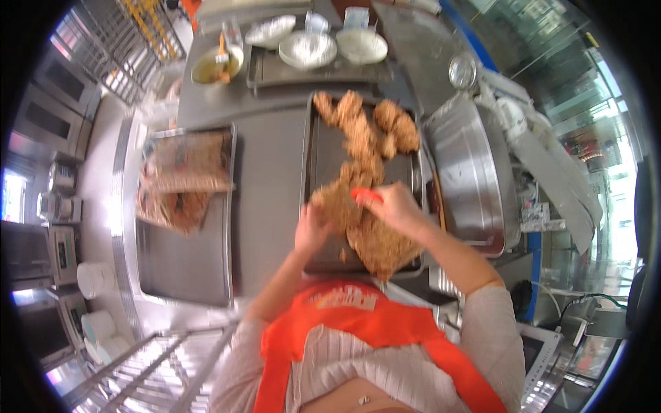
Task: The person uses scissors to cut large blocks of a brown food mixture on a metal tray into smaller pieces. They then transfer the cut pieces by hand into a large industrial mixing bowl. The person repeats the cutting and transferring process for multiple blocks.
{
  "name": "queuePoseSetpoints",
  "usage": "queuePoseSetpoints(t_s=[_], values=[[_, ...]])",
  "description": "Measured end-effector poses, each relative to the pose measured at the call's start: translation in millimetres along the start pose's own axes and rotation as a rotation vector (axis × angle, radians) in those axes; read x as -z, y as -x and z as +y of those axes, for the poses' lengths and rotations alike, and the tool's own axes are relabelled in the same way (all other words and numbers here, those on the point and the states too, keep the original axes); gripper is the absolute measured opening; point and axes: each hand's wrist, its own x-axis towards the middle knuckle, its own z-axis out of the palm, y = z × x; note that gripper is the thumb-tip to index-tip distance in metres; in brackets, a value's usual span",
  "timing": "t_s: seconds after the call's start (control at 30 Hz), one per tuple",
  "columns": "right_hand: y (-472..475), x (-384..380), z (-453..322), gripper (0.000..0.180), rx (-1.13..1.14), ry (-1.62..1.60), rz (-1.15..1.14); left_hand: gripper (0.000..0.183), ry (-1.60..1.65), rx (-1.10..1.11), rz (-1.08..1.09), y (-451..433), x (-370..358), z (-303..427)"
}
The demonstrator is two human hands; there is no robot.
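Observation:
In front of me, a metal baking tray (325, 147) holds clumps of brown fibrous food (359, 135) and a flat slab of the same-looking food (384, 250) at its near end. My right hand (400, 206) grips a small tool with a red handle (365, 195) over the slab; its working end is too blurred to identify. On the slab's left edge rests my left hand (311, 227), its fingers curled against a raised flap of the food (333, 206). Whether those fingers pinch the flap is partly hidden by blur.
To the left, another baking tray (186, 268) carries clear plastic bags of brown food (181, 180). A deep steel pan (467, 170) stands close on the right. At the back are bowls of white powder (308, 50) and a bowl (204, 69) with a pastry brush (222, 54).

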Motion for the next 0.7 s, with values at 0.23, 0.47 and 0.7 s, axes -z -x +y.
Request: queuePoseSetpoints(t_s=[0.23, 0.47, 0.7], values=[[-22.9, -15.6, -21.4, 0.051, -0.042, 0.095, -0.125, 0.058, -0.018, 0.033, 0.037, 0.6, 1.6, 4.9], [-39.4, -27.5, -0.9, 0.055, -0.141, 0.102, -0.283, 0.058, -0.003, 0.122, -0.011, -1.0, 0.2, 8.5], [-62.7, -41.8, 27.7, 0.055, -0.068, 0.108, -0.281, 0.054, 0.016, 0.118, 0.026, -7.5, -2.2, 14.2]])
